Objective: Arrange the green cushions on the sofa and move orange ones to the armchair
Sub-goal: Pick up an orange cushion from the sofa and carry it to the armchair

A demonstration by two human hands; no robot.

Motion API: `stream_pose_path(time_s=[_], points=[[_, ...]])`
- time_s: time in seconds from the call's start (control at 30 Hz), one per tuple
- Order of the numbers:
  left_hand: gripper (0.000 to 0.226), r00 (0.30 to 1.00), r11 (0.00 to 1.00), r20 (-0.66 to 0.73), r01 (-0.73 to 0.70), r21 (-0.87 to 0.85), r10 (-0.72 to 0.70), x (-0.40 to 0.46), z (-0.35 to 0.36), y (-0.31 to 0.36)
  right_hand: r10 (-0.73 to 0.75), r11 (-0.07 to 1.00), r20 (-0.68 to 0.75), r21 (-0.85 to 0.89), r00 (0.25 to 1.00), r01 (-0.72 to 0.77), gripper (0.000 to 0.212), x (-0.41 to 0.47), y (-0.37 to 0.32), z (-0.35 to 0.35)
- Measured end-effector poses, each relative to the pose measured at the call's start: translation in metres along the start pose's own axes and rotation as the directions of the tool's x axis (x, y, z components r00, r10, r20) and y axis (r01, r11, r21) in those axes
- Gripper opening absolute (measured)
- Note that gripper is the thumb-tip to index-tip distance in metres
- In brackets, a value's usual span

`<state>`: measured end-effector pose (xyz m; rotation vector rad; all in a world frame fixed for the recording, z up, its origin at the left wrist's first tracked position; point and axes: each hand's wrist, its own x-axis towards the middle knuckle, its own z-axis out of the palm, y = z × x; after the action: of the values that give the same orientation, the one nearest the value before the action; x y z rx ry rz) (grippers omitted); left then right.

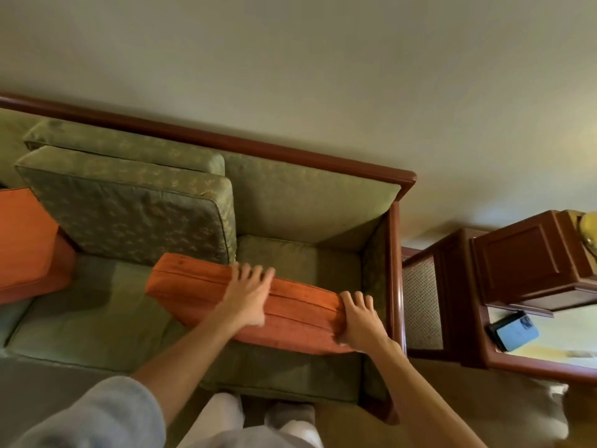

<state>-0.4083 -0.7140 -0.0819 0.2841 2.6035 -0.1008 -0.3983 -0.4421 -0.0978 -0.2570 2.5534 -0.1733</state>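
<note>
Orange cushion (258, 305) standing on edge across the sofa (290, 195) seat's right end, before a leaning green cushion (129, 208). Left hand (247, 297) lies spread on its top edge; right hand (357, 316) curls round its right end. Piped, boxy, soft, probably light; best held at both ends. Second orange cushion (26, 240) lies far left.

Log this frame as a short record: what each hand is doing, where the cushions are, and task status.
left hand: laid on top edge of orange cushion, fingers spread
right hand: grips the same cushion's right end
green cushions: two, leaning against the sofa back
second orange cushion: on the sofa, far left
status: orange cushions not yet moved off the sofa
</note>
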Motion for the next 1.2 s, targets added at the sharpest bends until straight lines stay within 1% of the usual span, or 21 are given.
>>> stream_pose_path(time_s=[0.07,0.13,0.2,0.3,0.37,0.43,0.47,0.5,0.53,0.6,0.63,0.7,0.77,0.8,0.87,0.93,0.97,1.03,1.13,1.17,1.2], points=[[0.122,0.993,0.995,-0.060,-0.103,0.002,0.103,0.003,-0.002,0.062,-0.036,0.999,0.007,-0.027,0.999,0.036,0.102,-0.004,-0.003,-0.003],[0.108,0.985,0.988,-0.076,-0.157,-0.004,0.157,0.002,-0.004,0.107,-0.059,0.998,0.001,-0.029,0.998,0.059,0.099,-0.015,-0.003,-0.004],[0.094,0.976,0.981,-0.101,-0.192,0.000,0.191,0.000,-0.005,0.123,-0.062,0.998,-0.023,-0.010,0.998,0.061,0.090,-0.030,0.000,-0.006],[0.072,0.955,0.965,-0.208,-0.237,-0.113,0.211,-0.016,-0.020,0.111,-0.109,0.994,-0.069,-0.039,0.992,0.106,0.073,-0.057,-0.005,-0.034],[0.064,0.925,0.928,-0.291,-0.310,-0.208,0.244,-0.031,-0.041,0.091,-0.195,0.980,-0.188,-0.066,0.963,0.186,0.063,-0.078,-0.022,-0.066],[0.058,0.871,0.849,-0.399,-0.425,-0.316,0.288,-0.050,-0.065,0.063,-0.258,0.965,-0.382,-0.059,0.887,0.256,0.062,-0.103,-0.043,-0.096],[0.059,0.856,0.797,-0.415,-0.471,-0.378,0.309,-0.058,-0.076,0.046,-0.263,0.959,-0.466,-0.027,0.845,0.283,0.061,-0.112,-0.056,-0.107],[0.063,0.847,0.739,-0.415,-0.508,-0.442,0.333,-0.067,-0.085,0.029,-0.254,0.950,-0.515,0.026,0.819,0.311,0.064,-0.120,-0.069,-0.114],[0.066,0.837,0.679,-0.423,-0.536,-0.502,0.347,-0.073,-0.088,0.011,-0.248,0.937,-0.526,0.084,0.813,0.340,0.074,-0.123,-0.081,-0.117],[0.065,0.854,0.620,-0.413,-0.516,-0.591,0.317,-0.078,-0.079,-0.017,-0.271,0.919,-0.466,0.136,0.842,0.371,0.103,-0.117,-0.100,-0.110],[0.067,0.879,0.626,-0.393,-0.470,-0.622,0.270,-0.077,-0.069,-0.029,-0.282,0.921,-0.420,0.135,0.863,0.366,0.115,-0.110,-0.106,-0.102],[0.070,0.928,0.627,-0.333,-0.360,-0.691,0.166,-0.073,-0.048,-0.051,-0.240,0.937,-0.346,0.160,0.907,0.309,0.127,-0.092,-0.105,-0.082],[0.070,0.943,0.618,-0.314,-0.314,-0.721,0.113,-0.069,-0.033,-0.074,-0.156,0.959,-0.312,0.182,0.937,0.220,0.125,-0.082,-0.092,-0.066],[0.074,0.946,0.604,-0.311,-0.300,-0.738,0.089,-0.067,-0.030,-0.086,-0.124,0.967,-0.301,0.177,0.946,0.183,0.123,-0.079,-0.080,-0.059],[0.093,0.964,0.626,-0.260,-0.232,-0.745,0.049,-0.068,-0.036,-0.107,-0.071,0.982,-0.278,0.147,0.958,0.115,0.116,-0.080,-0.053,-0.046],[0.115,0.990,0.672,-0.126,-0.131,-0.729,0.056,-0.072,-0.050,-0.120,-0.031,0.990,-0.257,0.127,0.966,0.065,0.113,-0.082,-0.034,-0.036],[0.121,0.994,0.700,-0.080,-0.109,-0.706,0.073,-0.075,-0.058,-0.121,-0.022,0.991,-0.241,0.127,0.970,0.054,0.112,-0.083,-0.030,-0.033],[0.124,0.987,0.744,-0.096,-0.159,-0.650,0.127,-0.087,-0.081,-0.113,-0.016,0.991,-0.229,0.126,0.973,0.046,0.111,-0.083,-0.032,-0.029],[0.133,0.959,0.778,-0.190,-0.281,-0.562,0.209,-0.109,-0.105,-0.085,-0.003,0.992,-0.239,0.119,0.971,0.033,0.112,-0.081,-0.041,-0.024],[0.134,0.957,0.816,-0.209,-0.281,-0.506,0.200,-0.112,-0.109,-0.072,-0.005,0.992,-0.242,0.117,0.970,0.034,0.113,-0.082,-0.043,-0.022],[0.131,0.958,0.875,-0.224,-0.259,-0.409,0.179,-0.115,-0.114,-0.057,-0.007,0.992,-0.242,0.122,0.970,0.038,0.113,-0.083,-0.045,-0.019]])
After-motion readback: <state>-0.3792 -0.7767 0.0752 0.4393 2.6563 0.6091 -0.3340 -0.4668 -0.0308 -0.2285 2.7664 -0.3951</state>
